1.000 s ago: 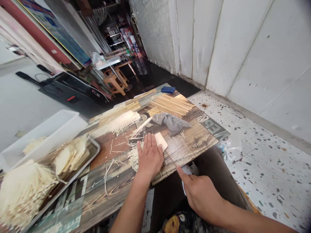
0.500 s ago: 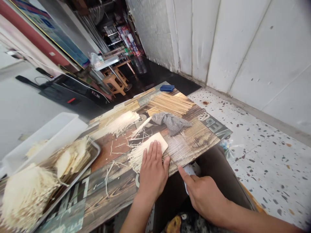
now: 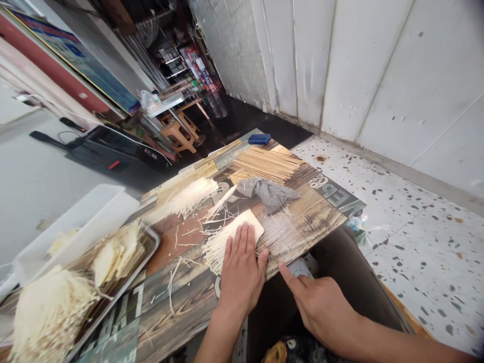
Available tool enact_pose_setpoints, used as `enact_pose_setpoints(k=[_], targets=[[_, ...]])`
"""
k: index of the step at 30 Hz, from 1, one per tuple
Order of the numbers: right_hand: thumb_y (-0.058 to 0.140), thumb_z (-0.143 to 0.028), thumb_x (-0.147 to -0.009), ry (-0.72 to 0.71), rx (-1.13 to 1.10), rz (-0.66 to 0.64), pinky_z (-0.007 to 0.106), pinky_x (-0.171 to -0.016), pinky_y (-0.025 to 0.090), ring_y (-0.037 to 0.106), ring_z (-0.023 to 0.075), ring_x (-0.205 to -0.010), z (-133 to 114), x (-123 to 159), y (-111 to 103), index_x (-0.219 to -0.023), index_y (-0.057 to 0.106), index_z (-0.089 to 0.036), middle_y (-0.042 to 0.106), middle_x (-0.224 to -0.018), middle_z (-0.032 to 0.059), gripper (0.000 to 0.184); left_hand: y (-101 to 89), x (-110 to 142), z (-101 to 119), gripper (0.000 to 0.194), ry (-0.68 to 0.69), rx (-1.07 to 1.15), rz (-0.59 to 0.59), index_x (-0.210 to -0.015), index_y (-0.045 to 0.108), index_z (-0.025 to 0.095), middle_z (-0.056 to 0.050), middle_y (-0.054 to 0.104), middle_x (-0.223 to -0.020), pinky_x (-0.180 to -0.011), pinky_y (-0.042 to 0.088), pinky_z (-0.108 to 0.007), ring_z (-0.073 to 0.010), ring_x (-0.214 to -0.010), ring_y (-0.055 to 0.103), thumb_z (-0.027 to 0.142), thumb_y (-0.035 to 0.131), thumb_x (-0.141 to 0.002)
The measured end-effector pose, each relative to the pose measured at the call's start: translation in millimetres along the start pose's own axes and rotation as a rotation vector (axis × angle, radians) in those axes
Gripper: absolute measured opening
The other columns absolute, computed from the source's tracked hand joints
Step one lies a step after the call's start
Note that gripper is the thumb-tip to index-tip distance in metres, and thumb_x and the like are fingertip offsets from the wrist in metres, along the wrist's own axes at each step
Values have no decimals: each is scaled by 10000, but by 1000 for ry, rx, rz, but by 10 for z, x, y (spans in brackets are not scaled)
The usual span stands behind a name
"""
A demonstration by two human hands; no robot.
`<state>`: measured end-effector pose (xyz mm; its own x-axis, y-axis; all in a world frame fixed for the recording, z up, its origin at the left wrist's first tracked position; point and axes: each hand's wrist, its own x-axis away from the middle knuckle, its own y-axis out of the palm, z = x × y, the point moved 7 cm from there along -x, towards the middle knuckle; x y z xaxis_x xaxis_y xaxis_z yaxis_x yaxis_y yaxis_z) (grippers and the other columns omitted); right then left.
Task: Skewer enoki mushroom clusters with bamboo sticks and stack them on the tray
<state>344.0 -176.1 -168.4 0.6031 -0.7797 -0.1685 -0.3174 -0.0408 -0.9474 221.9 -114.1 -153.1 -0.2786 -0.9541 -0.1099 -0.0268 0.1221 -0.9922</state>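
Note:
My left hand lies flat with fingers stretched out on a pale square sheet, pressing down a bunch of thin white strands that stick out to its left. They rest on a wood-print board across my lap. My right hand is closed just off the board's near edge. Its index finger points toward my left thumb, and it pinches a thin stick that barely shows.
A grey cloth and a fan of bamboo skewers lie further back, with a blue block behind. Another strand bunch lies mid-board. At left are a metal tray of pale strands and a white tub.
My left hand has slid back toward me along the sheet, uncovering more of it. My right hand stayed near the board's edge. The view shifted slightly.

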Motion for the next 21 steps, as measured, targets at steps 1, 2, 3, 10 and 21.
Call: enact_pose_setpoints(k=[1,2,3,10,21], targets=[[401,-21,-761,5,8,-12,300,-423,346,572,170,-509,-2,-10,6,-1319,499,14,642,-686,65,567,2,1,-1,588,2,4,3,-1467,289,73,-164,310,-1525,-1146,287,-482,-250,-1430,250,410,266,-985],[407,-25,-760,10,18,-28,298,-427,347,580,170,-516,-3,-21,13,-1322,499,12,645,-690,67,571,3,2,-3,588,4,7,6,-1468,287,75,-166,316,-1522,-1143,290,-483,-251,-1429,252,411,267,-985],[413,-28,-758,14,23,-46,298,-431,348,588,171,-523,-5,-32,21,-1327,496,13,647,-694,68,576,4,3,-4,589,5,8,9,-1468,285,74,-169,321,-1519,-1140,295,-485,-251,-1428,254,411,266,-985],[449,-27,-741,55,20,-148,310,-443,326,625,179,-573,-6,-106,54,-1366,469,1,664,-737,80,625,16,12,-9,586,18,1,27,-1463,285,66,-170,318,-1522,-1141,294,-483,-248,-1431,249,410,257,-989],[463,-42,-733,107,57,-157,316,-414,274,603,174,-510,-38,-265,53,-1343,500,-17,676,-700,84,612,15,15,-4,586,16,3,54,-1464,288,80,-162,331,-1518,-1138,296,-484,-250,-1426,265,418,262,-986]])
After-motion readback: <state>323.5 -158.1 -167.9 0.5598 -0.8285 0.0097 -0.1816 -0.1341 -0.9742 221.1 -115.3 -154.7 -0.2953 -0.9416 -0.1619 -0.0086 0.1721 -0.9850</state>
